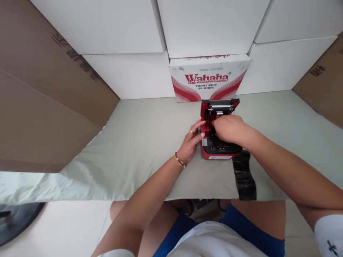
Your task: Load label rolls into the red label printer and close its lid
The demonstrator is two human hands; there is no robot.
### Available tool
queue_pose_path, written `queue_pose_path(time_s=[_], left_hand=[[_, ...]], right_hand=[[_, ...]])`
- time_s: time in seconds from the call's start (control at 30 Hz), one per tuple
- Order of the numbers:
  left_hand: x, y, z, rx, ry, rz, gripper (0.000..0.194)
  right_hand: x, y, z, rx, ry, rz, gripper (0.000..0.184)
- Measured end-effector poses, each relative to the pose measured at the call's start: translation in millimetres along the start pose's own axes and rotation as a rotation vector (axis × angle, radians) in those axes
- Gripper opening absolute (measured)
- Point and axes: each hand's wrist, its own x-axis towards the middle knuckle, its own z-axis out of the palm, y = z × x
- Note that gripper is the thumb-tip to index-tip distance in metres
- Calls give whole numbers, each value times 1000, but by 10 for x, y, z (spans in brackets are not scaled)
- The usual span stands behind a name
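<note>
A red and black label printer [221, 147] stands on the covered table with its lid [220, 103] raised, so the inside shows. My left hand [189, 142] holds the printer's left side, its thumb and fingertips on the rim. Over the opening, my right hand [229, 127] is closed with its fingers down inside the machine. Whatever those fingers hold is hidden by the hand. A shiny black strip [244, 176] lies to the right of the printer and runs to the table's front edge.
Behind the printer stands a Wahaha water carton [210, 76] against stacked white boxes [125, 76]. Large brown cartons [50, 107] flank the table at left and right. A pale green cloth [144, 142] covers the tabletop. A black round base [20, 219] is on the floor.
</note>
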Motion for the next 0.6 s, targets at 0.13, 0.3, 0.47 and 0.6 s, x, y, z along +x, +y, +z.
queue_pose_path(time_s=[0.13, 0.3, 0.47, 0.6], left_hand=[[18, -37, 3, 50, 9, 51, 54], [32, -35, -1, 23, 10, 40, 55], [31, 14, 1, -20, -10, 10, 52], [27, 83, 29, -224, 21, -107, 51]], right_hand=[[29, 25, 21, 17, -11, 25, 33], [-53, 48, 58, 47, 7, 56, 38], [-110, 68, 122, 90, 30, 73, 36], [-75, 90, 163, 132, 73, 112, 42]])
